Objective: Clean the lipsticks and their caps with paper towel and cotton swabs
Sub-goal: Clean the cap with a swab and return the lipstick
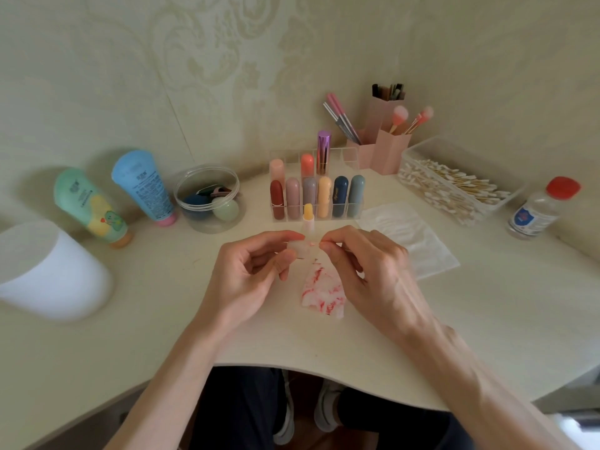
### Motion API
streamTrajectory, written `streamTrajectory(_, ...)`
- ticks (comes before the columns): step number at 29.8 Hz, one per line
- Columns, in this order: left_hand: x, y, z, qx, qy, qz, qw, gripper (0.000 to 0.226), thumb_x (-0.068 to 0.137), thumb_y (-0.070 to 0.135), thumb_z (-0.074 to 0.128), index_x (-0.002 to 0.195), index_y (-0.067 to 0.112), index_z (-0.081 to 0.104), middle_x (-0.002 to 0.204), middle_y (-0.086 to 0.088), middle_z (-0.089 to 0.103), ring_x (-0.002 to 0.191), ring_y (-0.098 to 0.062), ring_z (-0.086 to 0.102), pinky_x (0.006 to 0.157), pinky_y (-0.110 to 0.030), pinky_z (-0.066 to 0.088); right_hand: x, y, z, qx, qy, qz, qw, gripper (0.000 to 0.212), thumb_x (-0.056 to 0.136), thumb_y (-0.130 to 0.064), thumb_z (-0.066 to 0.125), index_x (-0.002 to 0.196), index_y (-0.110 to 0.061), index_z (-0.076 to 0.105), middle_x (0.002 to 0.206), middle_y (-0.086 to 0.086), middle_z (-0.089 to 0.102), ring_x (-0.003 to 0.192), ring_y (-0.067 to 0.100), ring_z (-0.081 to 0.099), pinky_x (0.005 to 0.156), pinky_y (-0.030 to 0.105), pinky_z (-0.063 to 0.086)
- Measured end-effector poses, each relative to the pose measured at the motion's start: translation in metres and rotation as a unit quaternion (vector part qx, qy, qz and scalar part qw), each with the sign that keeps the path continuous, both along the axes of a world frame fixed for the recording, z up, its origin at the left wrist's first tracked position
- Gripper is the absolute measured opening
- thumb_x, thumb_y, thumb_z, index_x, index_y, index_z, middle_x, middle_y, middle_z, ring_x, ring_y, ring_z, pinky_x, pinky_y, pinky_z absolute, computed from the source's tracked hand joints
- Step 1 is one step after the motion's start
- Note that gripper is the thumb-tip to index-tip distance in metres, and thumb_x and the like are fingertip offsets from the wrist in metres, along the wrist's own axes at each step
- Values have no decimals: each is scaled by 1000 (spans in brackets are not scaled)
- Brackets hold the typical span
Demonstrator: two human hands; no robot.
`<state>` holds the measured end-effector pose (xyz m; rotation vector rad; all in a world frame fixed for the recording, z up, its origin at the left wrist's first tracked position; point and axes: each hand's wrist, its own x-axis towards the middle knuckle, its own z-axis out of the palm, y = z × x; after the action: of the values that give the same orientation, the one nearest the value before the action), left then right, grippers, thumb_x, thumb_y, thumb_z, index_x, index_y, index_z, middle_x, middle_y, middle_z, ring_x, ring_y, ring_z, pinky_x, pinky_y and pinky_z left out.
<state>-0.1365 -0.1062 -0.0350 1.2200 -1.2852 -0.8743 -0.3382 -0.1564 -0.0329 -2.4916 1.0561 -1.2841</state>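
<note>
A cream desk (146, 326) seen from above. At far left lean a green tube (87, 206) and a blue tube (143, 186), then a clear tub of sponges (207, 196). At centre the left hand (250, 271), fingers curled, pinches a small pale lipstick cap (296, 250) between thumb and forefinger; the right hand (367, 264) pinches a cotton swab (312, 244), its pink tip at the cap. A red-stained paper towel (323, 293) lies beneath, an uncapped lipstick (307, 216) stands just behind, before a clear rack of lipsticks (316, 198). At right, a box of swabs (454, 186)

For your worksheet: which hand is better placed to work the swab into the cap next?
Likely the right hand: it pinches the cotton swab at the cap, which the left hand grips.
</note>
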Motion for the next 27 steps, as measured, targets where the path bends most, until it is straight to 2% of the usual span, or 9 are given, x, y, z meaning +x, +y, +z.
streamTrajectory(2, 1, 0, 0, 0, -1, -1, 1000, 22, 91, 16, 72, 112, 11, 78, 79, -11, 72, 65, -16, 57, 74, -21, 52, 0, 0, 1, 2, -1, -6, 1000, 14, 105, -19, 62, 99, -11, 72, 77, -19, 45, 66, 3, 36, 64, 22, 36)
streamTrajectory(7, 1, 1, 3, 6, 15, -2, 1000, 22, 92, 13, 72, 113, 10, 77, 92, -21, 75, 67, -15, 58, 75, -21, 52, 0, 1, 0, 16, 8, -4, 1000, 16, 106, -23, 61, 99, -13, 71, 73, -17, 49, 64, 5, 41, 59, 29, 43)
streamTrajectory(11, 0, 2, 5, 13, 45, 10, 999, 23, 91, 16, 71, 112, 10, 77, 90, -29, 72, 65, -12, 59, 65, -11, 45, 1, 2, 0, 24, 6, 3, 1000, 15, 105, -23, 61, 99, -13, 71, 72, -13, 56, 63, 5, 42, 58, 27, 42)
streamTrajectory(15, -1, 2, 6, 25, 67, 20, 997, 25, 89, 21, 71, 111, 13, 78, 72, -12, 68, 57, -9, 52, 55, -13, 39, 1, 3, -1, 32, 10, 19, 999, 11, 104, -20, 63, 100, -14, 71, 72, -13, 57, 61, 9, 47, 58, 28, 45)
streamTrajectory(18, 0, 2, 4, 25, 71, 20, 997, 25, 89, 21, 71, 111, 13, 77, 68, -7, 66, 57, -9, 51, 54, -15, 38, 2, 3, -2, 33, 8, 34, 999, 17, 106, -24, 59, 100, -13, 71, 72, -11, 60, 61, 14, 51, 59, 31, 46)
streamTrajectory(22, -1, 2, 4, 15, 60, 20, 998, 25, 90, 17, 70, 113, 8, 76, 69, -5, 65, 57, -6, 54, 60, -10, 42, 1, 4, -1, 34, 2, 46, 998, 17, 106, -24, 60, 101, -13, 71, 72, -10, 58, 61, 13, 49, 59, 33, 46)
streamTrajectory(27, -2, 2, 4, 12, 33, 5, 999, 24, 91, 18, 71, 113, 10, 77, 74, -10, 69, 60, -9, 57, 62, -11, 43, 1, 4, 0, 34, -9, 45, 998, 11, 105, -18, 63, 101, -12, 71, 73, -14, 55, 61, 12, 49, 59, 32, 47)
